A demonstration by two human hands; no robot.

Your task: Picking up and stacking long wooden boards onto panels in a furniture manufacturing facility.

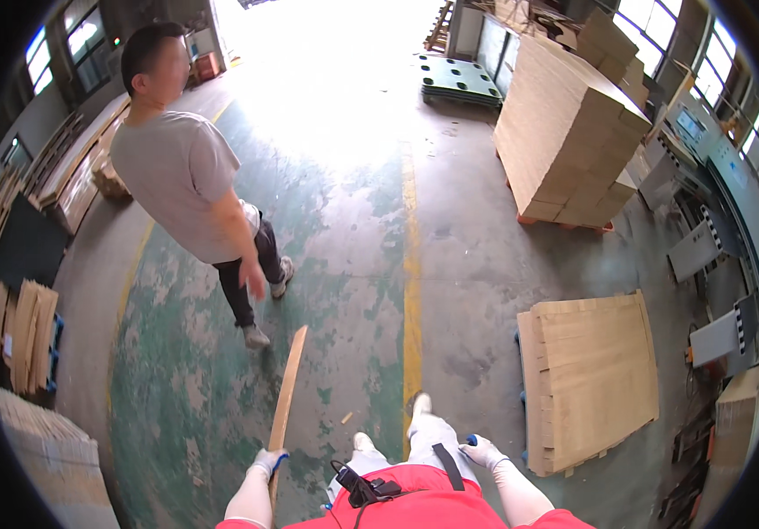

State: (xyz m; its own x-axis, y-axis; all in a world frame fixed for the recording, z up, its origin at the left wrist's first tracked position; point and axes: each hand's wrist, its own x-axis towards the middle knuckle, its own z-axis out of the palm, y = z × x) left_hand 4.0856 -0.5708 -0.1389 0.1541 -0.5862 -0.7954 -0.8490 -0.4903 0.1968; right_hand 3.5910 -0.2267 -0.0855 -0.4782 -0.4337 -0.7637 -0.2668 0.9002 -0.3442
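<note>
My left hand [266, 462], in a white glove, grips the near end of a long thin brown board [287, 397] that reaches forward over the floor, edge-on to the camera. My right hand [483, 451], also gloved, hangs by my right thigh with nothing in it, fingers loosely curled. A black pouch and strap [363, 487] sit at the waist of my red top.
A person in a grey shirt [187, 176] walks just past the board's far end. A low stack of cardboard sheets [589, 377] lies at right, a tall stack [566, 132] behind it. A yellow floor line [411, 291] runs ahead. More sheets [22, 335] stand left.
</note>
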